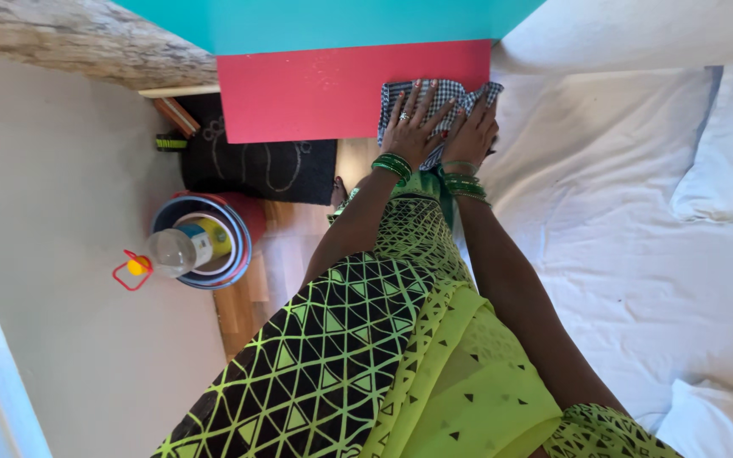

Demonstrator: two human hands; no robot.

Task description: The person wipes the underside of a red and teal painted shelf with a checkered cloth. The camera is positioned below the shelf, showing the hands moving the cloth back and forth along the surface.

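Both my hands rest on a black-and-white checkered cloth [444, 92] that lies against a red panel [316, 93]. My left hand [411, 125] is flat on the cloth with its fingers spread; it wears a ring and green bangles. My right hand [472, 129] sits just beside it at the cloth's right edge, with its fingers curled into the fabric. Both arms reach up from my green and black patterned garment [358, 356].
A teal surface [332, 21] lies above the red panel. A bed with a white sheet [621, 220] and pillows [731, 144] fills the right. At left, a clear bottle [176, 252] stands in stacked bowls [235, 254] near a black mat [256, 165] on a wooden floor [243, 309].
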